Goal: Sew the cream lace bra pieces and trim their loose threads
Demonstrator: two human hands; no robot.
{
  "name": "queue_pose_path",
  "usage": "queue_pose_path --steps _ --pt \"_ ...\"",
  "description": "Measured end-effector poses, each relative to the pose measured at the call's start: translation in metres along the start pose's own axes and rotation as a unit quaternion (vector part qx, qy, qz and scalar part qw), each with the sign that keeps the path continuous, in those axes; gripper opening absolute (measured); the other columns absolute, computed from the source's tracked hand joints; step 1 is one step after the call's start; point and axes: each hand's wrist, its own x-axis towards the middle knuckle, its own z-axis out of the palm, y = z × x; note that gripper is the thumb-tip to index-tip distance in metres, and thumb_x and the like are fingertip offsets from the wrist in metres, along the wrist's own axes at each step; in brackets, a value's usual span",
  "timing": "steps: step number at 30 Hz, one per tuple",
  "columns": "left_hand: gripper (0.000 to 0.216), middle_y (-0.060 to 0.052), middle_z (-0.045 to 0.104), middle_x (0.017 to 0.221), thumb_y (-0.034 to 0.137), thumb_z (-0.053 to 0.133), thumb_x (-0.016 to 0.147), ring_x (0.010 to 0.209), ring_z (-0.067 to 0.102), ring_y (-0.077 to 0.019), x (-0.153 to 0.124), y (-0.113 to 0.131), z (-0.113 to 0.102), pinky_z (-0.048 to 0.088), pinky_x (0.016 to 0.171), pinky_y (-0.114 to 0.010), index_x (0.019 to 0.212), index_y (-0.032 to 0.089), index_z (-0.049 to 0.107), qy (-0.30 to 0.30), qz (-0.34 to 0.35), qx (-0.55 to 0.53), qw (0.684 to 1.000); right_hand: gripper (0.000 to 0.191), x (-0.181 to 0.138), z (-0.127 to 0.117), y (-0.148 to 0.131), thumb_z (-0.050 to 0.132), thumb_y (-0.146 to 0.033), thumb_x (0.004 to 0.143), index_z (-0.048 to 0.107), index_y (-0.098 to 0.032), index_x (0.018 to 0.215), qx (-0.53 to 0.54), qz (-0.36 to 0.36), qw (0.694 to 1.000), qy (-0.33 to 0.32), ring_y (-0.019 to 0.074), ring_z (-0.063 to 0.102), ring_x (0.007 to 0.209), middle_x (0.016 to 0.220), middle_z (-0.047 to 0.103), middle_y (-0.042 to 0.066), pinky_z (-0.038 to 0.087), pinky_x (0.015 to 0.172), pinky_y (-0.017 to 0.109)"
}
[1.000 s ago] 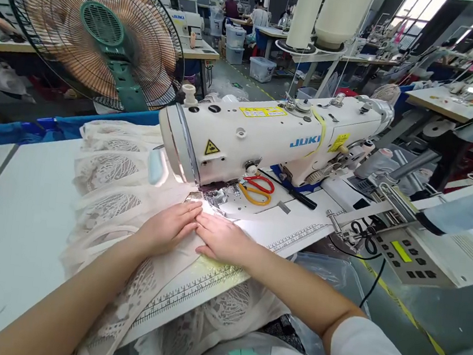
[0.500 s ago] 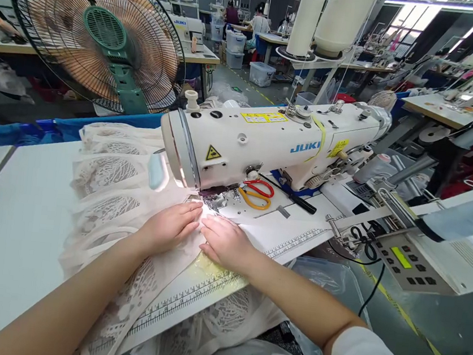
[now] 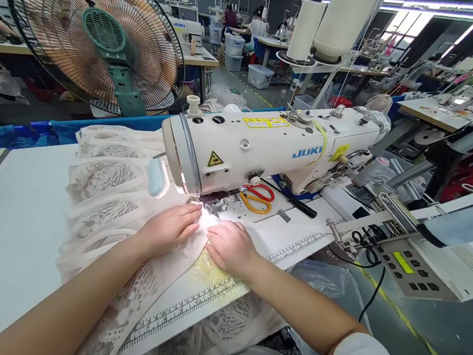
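Observation:
Pale beige lace fabric [image 3: 187,254] runs under the needle end of a white sewing machine [image 3: 239,149]. Flat on this fabric, just left of the needle area, lies my left hand [image 3: 172,228], fingers stretched toward the presser foot [image 3: 215,206]. My right hand [image 3: 231,249] is at the fabric's right edge with its fingers bent and closed on it; the fingertips' exact hold is partly hidden. Under the right wrist a yellowish patch [image 3: 209,268] shows on the ruler-marked table edge. Red-and-yellow-handled scissors [image 3: 257,198] lie beneath the machine arm.
Gathered lace pieces [image 3: 108,180] are heaped left of the machine. A large fan [image 3: 108,32] stands behind the table. Thread cones [image 3: 307,29] rise at the back. At the right is a control box [image 3: 413,272]. A black-handled tool [image 3: 301,205] lies near the scissors. People sit farther back.
My right hand has shifted slightly to the right and down, away from my left hand. The left hand stays nearly in place on the fabric. The camera view has shifted slightly.

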Motion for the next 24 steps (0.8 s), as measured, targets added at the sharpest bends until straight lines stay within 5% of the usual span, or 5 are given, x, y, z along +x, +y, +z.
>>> queue_pose_path --steps 8,13,18,24 --pt "0.048 -0.013 0.069 0.105 0.043 0.029 0.092 0.099 0.062 -0.0248 0.018 -0.018 -0.012 0.049 0.087 -0.037 0.105 0.016 0.067 0.026 0.06 0.041 0.997 0.024 0.004 0.004 -0.002 0.05 -0.028 0.088 0.063 -0.014 0.102 -0.015 0.014 1.0 -0.012 0.0224 0.054 0.112 0.122 0.063 0.008 0.042 0.084 0.034" --pt "0.04 -0.011 0.068 0.084 0.036 0.035 0.092 0.081 0.061 -0.023 0.007 0.002 -0.017 0.048 0.069 -0.035 0.077 0.018 0.067 0.041 0.089 0.07 0.993 0.028 0.006 0.005 -0.007 0.048 -0.028 0.09 0.063 -0.014 0.109 -0.028 0.036 0.999 -0.011 0.022 0.053 0.111 0.123 0.063 0.007 0.042 0.084 0.034" --pt "0.029 -0.011 0.069 0.102 0.02 0.042 0.088 0.092 0.062 -0.0243 -0.024 0.026 -0.001 0.048 0.069 -0.033 0.106 0.016 0.064 0.07 0.101 0.132 0.984 0.029 0.007 0.005 -0.01 0.043 -0.024 0.092 0.063 -0.015 0.11 -0.044 0.052 0.998 -0.017 0.0216 0.053 0.109 0.128 0.06 0.005 0.042 0.081 0.035" --pt "0.042 -0.009 0.068 0.113 0.012 0.028 0.092 0.1 0.062 -0.023 -0.022 0.001 0.001 0.047 0.08 -0.036 0.114 0.02 0.063 0.089 0.145 0.154 0.973 0.033 0.009 0.006 -0.015 0.04 -0.023 0.093 0.06 -0.014 0.118 -0.065 0.07 0.995 -0.04 0.0226 0.053 0.105 0.133 0.056 0.006 0.043 0.079 0.037"
